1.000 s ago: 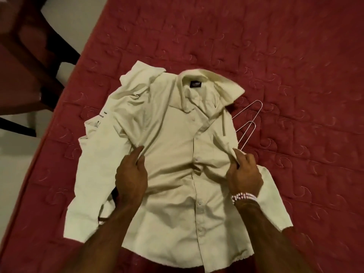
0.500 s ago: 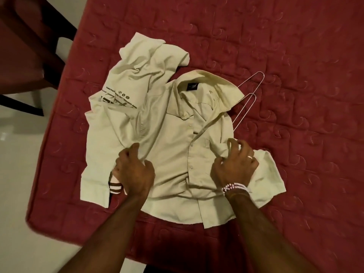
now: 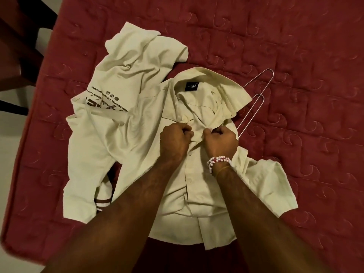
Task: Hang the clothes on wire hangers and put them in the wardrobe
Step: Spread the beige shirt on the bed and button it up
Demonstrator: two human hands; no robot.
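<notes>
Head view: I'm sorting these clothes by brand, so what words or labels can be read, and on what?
"AKE CONTROL, LIVE YOU" then "DREAMS": printed upside down on the cream garment, broken by a fold.
Script line and large block letters beside it: partly hidden, unreadable.
Small round icons above that print: too small to read.
Black label inside the shirt collar: white text, too blurred to read.

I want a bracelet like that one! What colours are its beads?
The bracelet has white and reddish-pink beads, seen best in the head view.
</notes>
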